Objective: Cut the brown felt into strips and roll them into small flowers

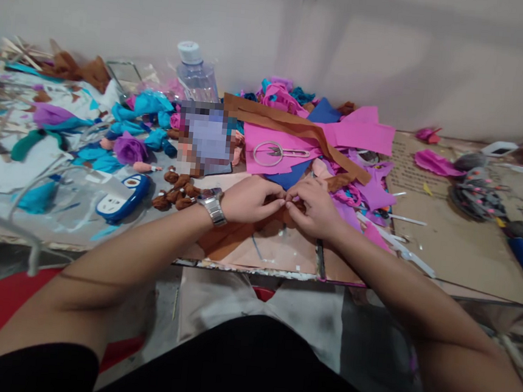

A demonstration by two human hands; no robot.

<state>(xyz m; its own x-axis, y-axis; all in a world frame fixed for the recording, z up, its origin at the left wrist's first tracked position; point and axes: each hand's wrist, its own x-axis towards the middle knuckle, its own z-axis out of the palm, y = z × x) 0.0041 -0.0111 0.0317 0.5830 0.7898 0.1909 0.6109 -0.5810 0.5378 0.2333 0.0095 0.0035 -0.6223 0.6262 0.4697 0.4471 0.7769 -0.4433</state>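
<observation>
**Left hand (248,200) and right hand (317,212) pinching a brown scrap (282,214)**

Far left of the pink sheet (289,140), teal and purple rolled flowers (131,148) are lying in a soft heap, with a glossy blue-and-white device (121,199) sitting nearer the person. Left of the sheet, knotted brown buds (177,190) are clustering just beside the metal wristwatch (212,207).

Just below the sheet, the left hand is curling knuckles-up, its fingertips closing tight on the scrap. The right hand is mirroring it, its fingertips meeting the left's, so the fingers are hiding most of the crumpled piece. Both forearms are angling inward from the lower corners.

On the sheet itself a thin wire ring (271,153) is lying flat, and a long brown strip (295,126) is crossing the sheet's upper part.

Right of the sheet, thin white sticks (408,220) are resting on flat cardboard (449,249). Farther right, a dark bundle (476,195) dotted with pink is sitting.
</observation>
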